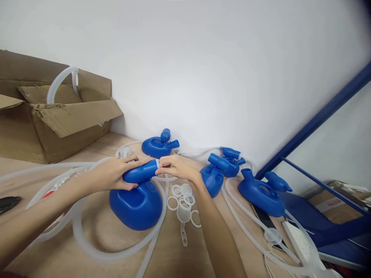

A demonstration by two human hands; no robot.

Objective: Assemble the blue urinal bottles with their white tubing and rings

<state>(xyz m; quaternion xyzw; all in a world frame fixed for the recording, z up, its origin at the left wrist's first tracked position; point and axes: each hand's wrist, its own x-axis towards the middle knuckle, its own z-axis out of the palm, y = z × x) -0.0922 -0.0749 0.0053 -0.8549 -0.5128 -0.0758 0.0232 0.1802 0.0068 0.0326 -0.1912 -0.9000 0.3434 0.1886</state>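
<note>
My left hand (116,173) is wrapped round a blue tubular plastic piece (142,172), its fingers on top and thumb below. At the right end of that piece sits a thin white ring (157,163). The fingers of my right hand (175,166) are pinched at this ring. Directly beneath stands a blue plastic urinal bottle (136,208) with a moulded handle; whether the tubular piece touches it, I cannot tell. Beside my right forearm lie several loose white rings (173,203) and clear caps with straps (183,214).
More blue bottles stand toward the wall (156,147), at centre right (211,179) and farther right (261,197). Clear hoses (98,253) loop across the wooden table (179,262). An open cardboard box (72,141) is at back left. A blue metal frame (315,119) edges the right side.
</note>
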